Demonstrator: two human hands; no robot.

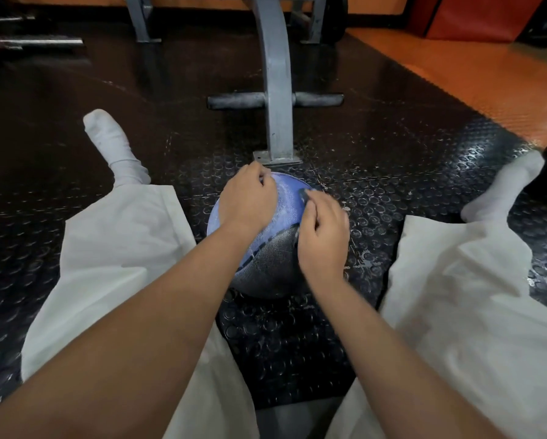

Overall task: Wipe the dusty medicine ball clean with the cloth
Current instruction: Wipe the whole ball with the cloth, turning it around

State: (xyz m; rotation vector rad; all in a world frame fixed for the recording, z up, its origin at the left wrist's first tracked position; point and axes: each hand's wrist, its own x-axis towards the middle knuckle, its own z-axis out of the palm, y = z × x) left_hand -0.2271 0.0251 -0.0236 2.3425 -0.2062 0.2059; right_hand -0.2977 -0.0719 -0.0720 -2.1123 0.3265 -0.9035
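I record the medicine ball (270, 259) on the studded mat (297, 327), with the grey bench post (276, 90) just beyond it. My left hand (248, 199) sits on the ball's upper left, fingers curled onto it. My right hand (324, 236), on the ball's right, pinches a dark cloth (303, 194) against the dusty top.

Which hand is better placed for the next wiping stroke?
Right: the right hand pinches the cloth against the dusty medicine ball, while the left hand only holds its top.
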